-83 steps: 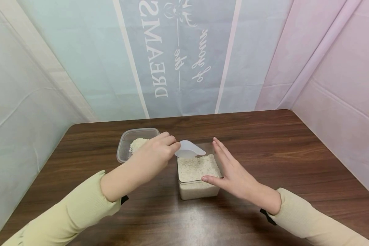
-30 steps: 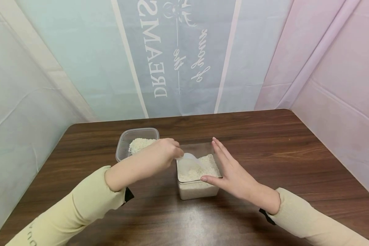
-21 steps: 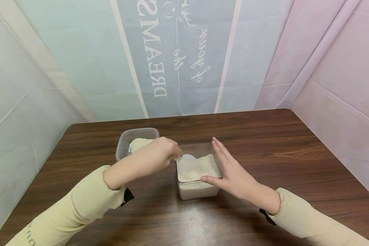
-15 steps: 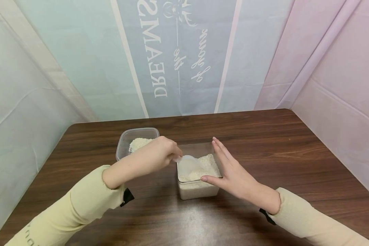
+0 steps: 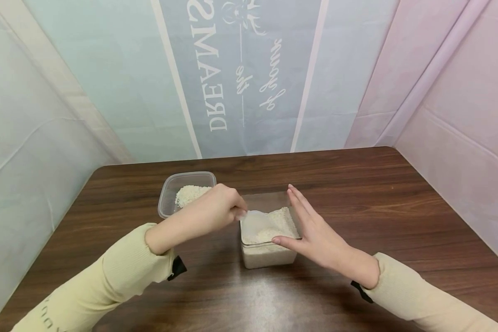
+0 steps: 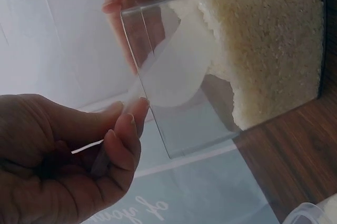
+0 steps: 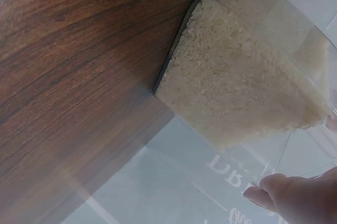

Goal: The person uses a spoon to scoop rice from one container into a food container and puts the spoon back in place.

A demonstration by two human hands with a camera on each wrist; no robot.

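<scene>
rice (image 5: 282,219) white | scoop (image 5: 259,221) translucent white | table (image 5: 357,184) dark woodgrain

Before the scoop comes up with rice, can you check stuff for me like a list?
1. Scoop held firmly: ok, the left hand pinches its handle.
2. Scoop dug into the rice: ok, its bowl sits down in the grains.
3. Tall clear box steadied: ok, the right hand rests flat against its side, thumb at the rim.
4. Other box ready: ok, it stands open beside the left hand, some rice in it.
5. Scoop full: cannot tell.
6. Spilled grains on the table: ok, none in sight.
</scene>
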